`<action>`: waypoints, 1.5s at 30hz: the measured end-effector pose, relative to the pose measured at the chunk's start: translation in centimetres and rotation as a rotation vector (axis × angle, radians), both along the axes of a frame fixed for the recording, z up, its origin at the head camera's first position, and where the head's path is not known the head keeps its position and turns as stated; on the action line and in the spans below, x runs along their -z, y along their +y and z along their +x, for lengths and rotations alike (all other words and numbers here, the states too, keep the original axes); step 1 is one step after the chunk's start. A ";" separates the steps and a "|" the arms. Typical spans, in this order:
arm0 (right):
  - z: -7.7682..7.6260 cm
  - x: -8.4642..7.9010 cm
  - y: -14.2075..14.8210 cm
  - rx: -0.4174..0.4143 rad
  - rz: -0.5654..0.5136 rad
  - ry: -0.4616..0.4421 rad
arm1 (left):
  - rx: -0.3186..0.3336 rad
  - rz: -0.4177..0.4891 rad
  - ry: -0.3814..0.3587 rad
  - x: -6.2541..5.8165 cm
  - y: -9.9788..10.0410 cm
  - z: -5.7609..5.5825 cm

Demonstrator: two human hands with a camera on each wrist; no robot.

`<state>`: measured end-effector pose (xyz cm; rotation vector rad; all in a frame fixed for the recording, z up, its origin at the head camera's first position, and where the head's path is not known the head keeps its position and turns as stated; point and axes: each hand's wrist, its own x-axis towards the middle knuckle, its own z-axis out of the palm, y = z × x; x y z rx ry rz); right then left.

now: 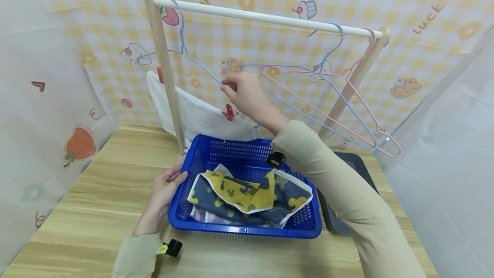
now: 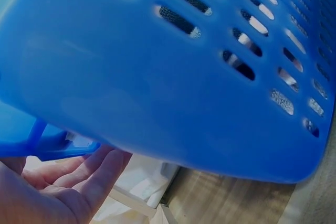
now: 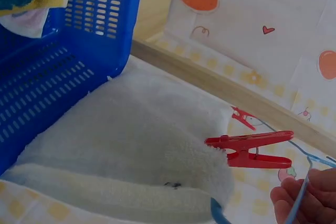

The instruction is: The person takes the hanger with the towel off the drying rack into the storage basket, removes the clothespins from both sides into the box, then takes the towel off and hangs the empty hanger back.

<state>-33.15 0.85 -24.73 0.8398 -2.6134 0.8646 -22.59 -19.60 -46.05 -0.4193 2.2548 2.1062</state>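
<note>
At the left end of the blue basket (image 1: 177, 216), my left hand (image 1: 164, 188) grips the rim; in the left wrist view its fingers (image 2: 102, 174) lie under the rim. My right hand (image 1: 248, 98) pinches the sloping wire of a blue hanger (image 1: 200, 64) hooked on the rack's left side. From that hanger hangs a white towel (image 1: 200, 110), held by a red clothespin (image 1: 228, 112) and a second red clothespin (image 1: 160, 75). The right wrist view shows the blue wire between thumb and fingers (image 3: 294, 198). A yellow and dark blue cloth (image 1: 243, 196) lies in the basket.
The rack's white rod (image 1: 254, 14) spans two wooden posts. Another blue hanger (image 1: 347, 103) and a pink hanger (image 1: 360, 101) hang toward its right end. Partly behind my right sleeve, a dark grey tray (image 1: 362, 170) stands on the wooden table (image 1: 92, 209).
</note>
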 end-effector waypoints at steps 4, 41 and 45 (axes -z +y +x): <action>-0.1 0.0 -0.6 0.022 -0.040 -0.027 | 0.008 -0.012 0.003 0.0 0.0 0.0; 0.8 -4.2 9.6 0.186 -0.486 0.162 | -0.001 -0.025 -0.010 0.2 0.2 0.0; 1.4 -4.6 12.1 0.198 -0.548 0.190 | -0.003 -0.015 -0.012 0.1 0.1 0.0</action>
